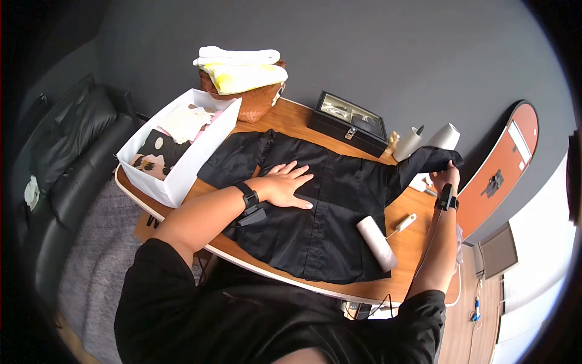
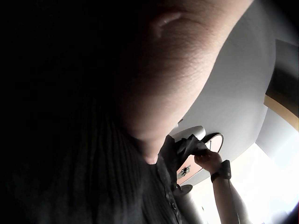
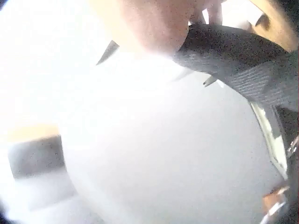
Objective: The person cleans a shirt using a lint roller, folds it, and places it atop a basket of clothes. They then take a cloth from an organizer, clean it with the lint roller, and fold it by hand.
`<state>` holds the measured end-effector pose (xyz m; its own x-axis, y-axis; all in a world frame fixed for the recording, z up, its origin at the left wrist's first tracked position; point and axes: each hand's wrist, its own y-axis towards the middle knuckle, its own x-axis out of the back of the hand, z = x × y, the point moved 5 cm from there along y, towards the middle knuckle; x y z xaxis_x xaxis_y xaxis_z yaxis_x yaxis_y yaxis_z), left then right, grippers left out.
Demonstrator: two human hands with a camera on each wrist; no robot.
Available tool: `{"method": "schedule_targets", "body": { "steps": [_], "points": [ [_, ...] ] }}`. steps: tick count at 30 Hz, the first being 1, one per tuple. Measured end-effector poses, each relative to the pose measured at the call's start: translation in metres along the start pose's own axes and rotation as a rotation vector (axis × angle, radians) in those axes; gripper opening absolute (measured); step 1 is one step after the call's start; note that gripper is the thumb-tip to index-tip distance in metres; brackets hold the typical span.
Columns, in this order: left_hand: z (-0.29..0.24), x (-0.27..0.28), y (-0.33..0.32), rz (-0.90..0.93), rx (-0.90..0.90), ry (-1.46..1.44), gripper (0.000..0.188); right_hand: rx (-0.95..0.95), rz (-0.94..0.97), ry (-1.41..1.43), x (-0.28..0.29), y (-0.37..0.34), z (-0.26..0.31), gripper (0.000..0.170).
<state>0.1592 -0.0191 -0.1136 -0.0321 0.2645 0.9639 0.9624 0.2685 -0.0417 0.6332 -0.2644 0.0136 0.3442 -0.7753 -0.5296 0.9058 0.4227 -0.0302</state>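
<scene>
A black button-up shirt (image 1: 339,242) lies spread over the wooden table, its button row showing in the left wrist view. Flat on the upper part of the shirt, my left hand (image 1: 282,185) presses with its fingers spread. My right hand (image 1: 447,176) grips the end of one sleeve (image 1: 415,165) and holds it raised off to the right. The right wrist view shows that hand (image 3: 159,28) at the sleeve's cuff (image 3: 224,46), with most fingers hidden. Across the shirt's lower right edge lies a lint roller (image 1: 376,242), its white handle pointing away.
A white box (image 1: 209,145) of folded clothes stands on the left. Behind it, folded towels (image 1: 245,70) top a brown basket (image 1: 251,108). A black display case (image 1: 348,124) sits at the back, near white containers (image 1: 409,144). An oval mirror (image 1: 503,164) leans at the right.
</scene>
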Motion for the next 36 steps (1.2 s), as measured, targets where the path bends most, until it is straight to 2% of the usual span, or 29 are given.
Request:
{"method": "schedule_targets", "body": {
  "steps": [1,3,5,6,7,8,10,11,13,14,15,17,18,21,23,25,29,31,33,34,35,36],
  "points": [
    [0.000,-0.001,0.000,0.006,0.000,0.001,0.105,-0.039,0.105,0.091,-0.009,-0.006,0.001,0.044],
    [0.001,-0.001,0.001,-0.001,0.000,0.010,0.105,0.049,0.139,0.163,-0.028,-0.020,0.002,0.044],
    [0.001,-0.001,0.001,0.003,0.001,0.012,0.105,0.061,0.238,0.317,-0.040,-0.024,0.003,0.043],
    [0.001,-0.001,0.001,0.000,0.000,0.014,0.104,0.118,0.243,0.433,-0.044,-0.023,0.006,0.043],
    [0.000,0.000,0.001,0.003,-0.002,0.013,0.104,0.225,0.338,0.541,-0.044,-0.011,0.013,0.040],
    [0.000,0.001,0.000,0.005,-0.001,0.013,0.104,0.225,0.336,0.540,-0.038,-0.009,0.012,0.040],
    [0.000,0.001,0.000,0.009,0.000,0.013,0.104,0.210,0.579,0.447,-0.051,-0.031,0.012,0.031],
    [0.000,0.000,0.000,0.004,-0.004,0.011,0.104,0.209,0.577,0.448,-0.052,-0.031,0.012,0.031],
    [0.001,0.000,0.000,0.002,-0.011,0.011,0.104,0.393,0.605,0.294,-0.062,-0.040,0.021,0.031],
    [0.001,0.000,0.000,-0.003,-0.011,0.014,0.104,0.455,0.514,0.234,-0.063,-0.042,0.024,0.027],
    [0.000,0.000,0.001,-0.007,-0.012,0.016,0.104,0.456,0.509,0.233,-0.069,-0.049,0.027,0.027],
    [0.001,-0.001,0.001,-0.009,-0.014,0.017,0.104,0.289,0.858,0.430,-0.093,-0.070,0.029,0.022],
    [0.001,-0.001,0.001,-0.015,-0.011,0.018,0.104,0.299,0.761,0.466,-0.103,-0.080,0.031,0.017],
    [0.000,0.000,0.001,-0.011,-0.010,0.006,0.105,0.233,0.821,0.427,-0.133,-0.111,0.037,0.017],
    [0.001,-0.001,0.001,-0.011,-0.012,0.009,0.105,0.204,0.761,0.404,-0.147,-0.111,0.038,0.018],
    [0.001,-0.001,0.002,-0.010,-0.014,0.013,0.105,0.084,1.027,0.300,-0.171,-0.121,0.031,0.023],
    [-0.006,0.004,0.001,-0.003,0.001,-0.009,0.102,0.022,1.087,0.066,-0.210,-0.122,0.005,0.039],
    [-0.014,0.012,0.008,-0.006,0.009,-0.004,0.100,-0.060,1.213,-0.085,-0.234,-0.139,-0.011,0.043],
    [-0.028,0.017,0.018,-0.052,-0.088,-0.049,0.095,-0.013,1.093,-0.422,-0.252,-0.141,-0.035,0.045],
    [-0.033,0.011,0.029,-0.132,-0.203,-0.076,0.092,-0.012,0.966,-0.478,-0.260,-0.149,-0.050,0.046],
    [-0.046,0.013,0.037,-0.101,-0.274,-0.067,0.086,-0.012,0.839,-0.531,-0.266,-0.157,-0.064,0.046],
    [-0.058,0.011,0.049,-0.064,-0.307,-0.062,0.081,-0.109,0.957,-0.528,-0.275,-0.153,-0.087,0.044]
  ]
}}
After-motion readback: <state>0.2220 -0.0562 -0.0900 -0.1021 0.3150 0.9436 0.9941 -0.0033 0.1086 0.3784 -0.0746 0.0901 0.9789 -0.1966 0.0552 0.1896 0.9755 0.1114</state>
